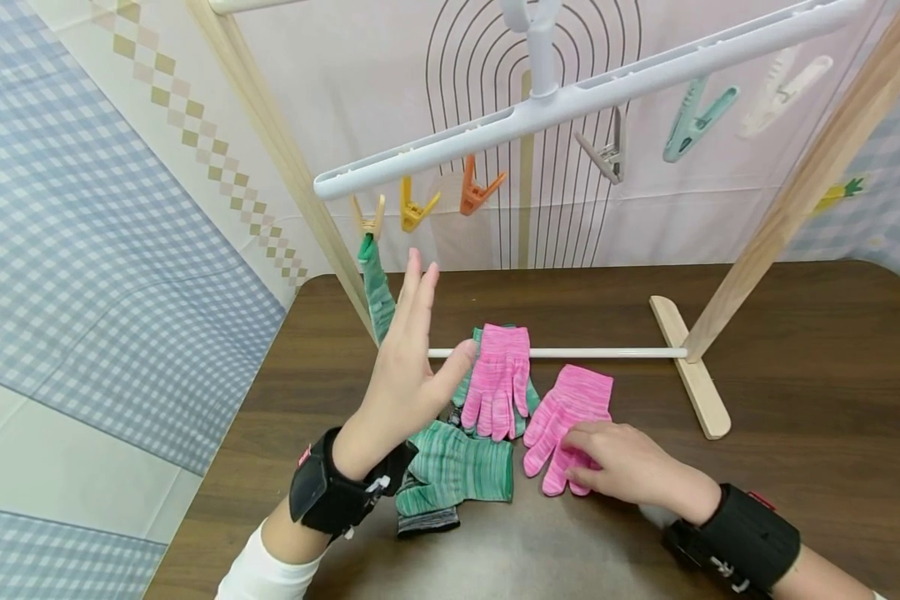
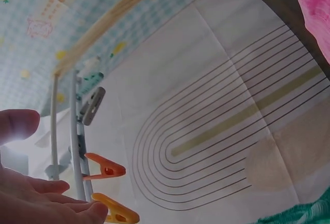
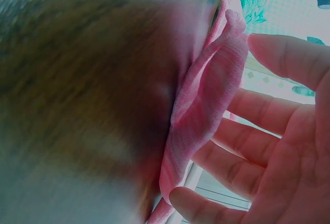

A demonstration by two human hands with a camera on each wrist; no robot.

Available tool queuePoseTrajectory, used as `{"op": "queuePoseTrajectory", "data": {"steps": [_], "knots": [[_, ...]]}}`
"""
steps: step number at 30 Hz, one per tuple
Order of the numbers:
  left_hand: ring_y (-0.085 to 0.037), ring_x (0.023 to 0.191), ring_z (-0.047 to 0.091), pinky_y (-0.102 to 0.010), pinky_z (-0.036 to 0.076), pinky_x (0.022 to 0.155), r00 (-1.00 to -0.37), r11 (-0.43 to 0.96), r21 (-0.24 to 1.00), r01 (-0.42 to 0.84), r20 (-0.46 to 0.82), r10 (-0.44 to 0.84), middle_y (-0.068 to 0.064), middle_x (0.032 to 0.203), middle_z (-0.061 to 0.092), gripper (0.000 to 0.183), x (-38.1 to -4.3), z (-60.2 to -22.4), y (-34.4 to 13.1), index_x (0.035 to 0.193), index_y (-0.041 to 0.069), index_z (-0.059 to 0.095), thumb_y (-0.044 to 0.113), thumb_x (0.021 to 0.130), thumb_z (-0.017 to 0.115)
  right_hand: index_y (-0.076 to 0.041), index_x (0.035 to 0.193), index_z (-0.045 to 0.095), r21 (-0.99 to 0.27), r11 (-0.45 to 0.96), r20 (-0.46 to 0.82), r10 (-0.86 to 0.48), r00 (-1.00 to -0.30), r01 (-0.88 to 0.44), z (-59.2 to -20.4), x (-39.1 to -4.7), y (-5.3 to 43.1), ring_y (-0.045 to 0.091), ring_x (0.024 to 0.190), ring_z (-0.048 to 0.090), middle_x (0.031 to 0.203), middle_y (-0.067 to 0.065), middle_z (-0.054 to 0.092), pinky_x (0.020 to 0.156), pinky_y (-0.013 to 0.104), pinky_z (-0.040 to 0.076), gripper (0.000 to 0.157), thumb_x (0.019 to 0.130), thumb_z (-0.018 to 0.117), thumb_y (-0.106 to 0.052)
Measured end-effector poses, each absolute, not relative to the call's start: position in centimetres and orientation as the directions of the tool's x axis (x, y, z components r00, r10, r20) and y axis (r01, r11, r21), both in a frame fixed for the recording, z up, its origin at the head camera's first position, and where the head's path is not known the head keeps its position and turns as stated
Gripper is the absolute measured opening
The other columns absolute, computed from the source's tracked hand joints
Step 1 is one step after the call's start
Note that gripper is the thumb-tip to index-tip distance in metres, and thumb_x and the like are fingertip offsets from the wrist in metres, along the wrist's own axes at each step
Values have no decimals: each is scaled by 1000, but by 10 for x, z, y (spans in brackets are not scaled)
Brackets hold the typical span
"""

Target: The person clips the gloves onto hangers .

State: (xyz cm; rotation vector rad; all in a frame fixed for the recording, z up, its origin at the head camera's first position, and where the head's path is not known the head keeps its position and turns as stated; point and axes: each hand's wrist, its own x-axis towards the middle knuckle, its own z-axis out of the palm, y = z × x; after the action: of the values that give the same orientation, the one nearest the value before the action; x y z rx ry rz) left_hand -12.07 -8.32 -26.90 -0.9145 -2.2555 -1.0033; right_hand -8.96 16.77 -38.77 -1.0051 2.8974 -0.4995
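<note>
While the left hand (image 1: 408,358) is raised: its fingers are straight and the thumb stands apart, holding nothing, beside the hanging green glove (image 1: 376,279).
Right hand (image 1: 630,462): bent fingers touch the near pink glove (image 1: 581,396); from here I can't tell whether they pinch the knit or merely rest on it.
Pink glove's place: on the tabletop (image 1: 810,467), left of the stand's right foot (image 1: 690,367), cuff to the far side, so the hand meets it at its finger ends.
Far pink glove (image 1: 501,362): laid over a second green glove (image 1: 461,389), which is why only green edges show around it.
Near green glove (image 1: 468,467): left of the right hand, partly covering a dark grey piece (image 1: 429,522).
Beige peg (image 1: 370,218): clamps the hanging glove's top, so it dangles lengthwise.
White bar (image 1: 592,104): held by its central stem (image 1: 542,62), leaving the yellow peg (image 1: 414,212) and orange peg (image 1: 476,196) to hang below, both bare.
</note>
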Motion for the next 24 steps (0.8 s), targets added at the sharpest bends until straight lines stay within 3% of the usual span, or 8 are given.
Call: {"op": "queuePoseTrajectory", "data": {"steps": [10,16,20,24], "knots": [[-17,136,13,-43,20,107,-741,479,577,662,599,303,-11,148,11,68,-142,-262,-85,139,-2,16,18,85,52,-13,89,63,-322,737,71,-607,-792,-594,-388,-90,168,3,67,47,83,-7,58,59,25,41,15,77,64,-23],[-15,135,18,-39,23,107,-764,433,638,637,597,245,-10,147,16,68,-157,-261,-89,139,-1,15,19,86,52,-14,87,62,-331,736,68,-605,-793,-591,-388,-89,168,2,66,45,81,-9,56,58,24,40,13,77,64,-23],[-16,133,22,-42,34,99,-776,421,660,622,591,221,-9,146,19,68,-162,-260,-90,140,0,15,21,86,51,-15,87,62,-336,733,71,-607,-791,-592,-387,-90,168,2,66,45,81,-9,56,58,24,40,13,77,64,-23],[-16,133,23,-41,33,100,-776,414,665,621,594,210,-7,146,21,68,-166,-258,-91,140,2,16,22,86,51,-15,89,62,-330,728,75,-614,-786,-601,-387,-91,169,3,67,47,82,-8,57,58,26,41,15,77,64,-23]]}}
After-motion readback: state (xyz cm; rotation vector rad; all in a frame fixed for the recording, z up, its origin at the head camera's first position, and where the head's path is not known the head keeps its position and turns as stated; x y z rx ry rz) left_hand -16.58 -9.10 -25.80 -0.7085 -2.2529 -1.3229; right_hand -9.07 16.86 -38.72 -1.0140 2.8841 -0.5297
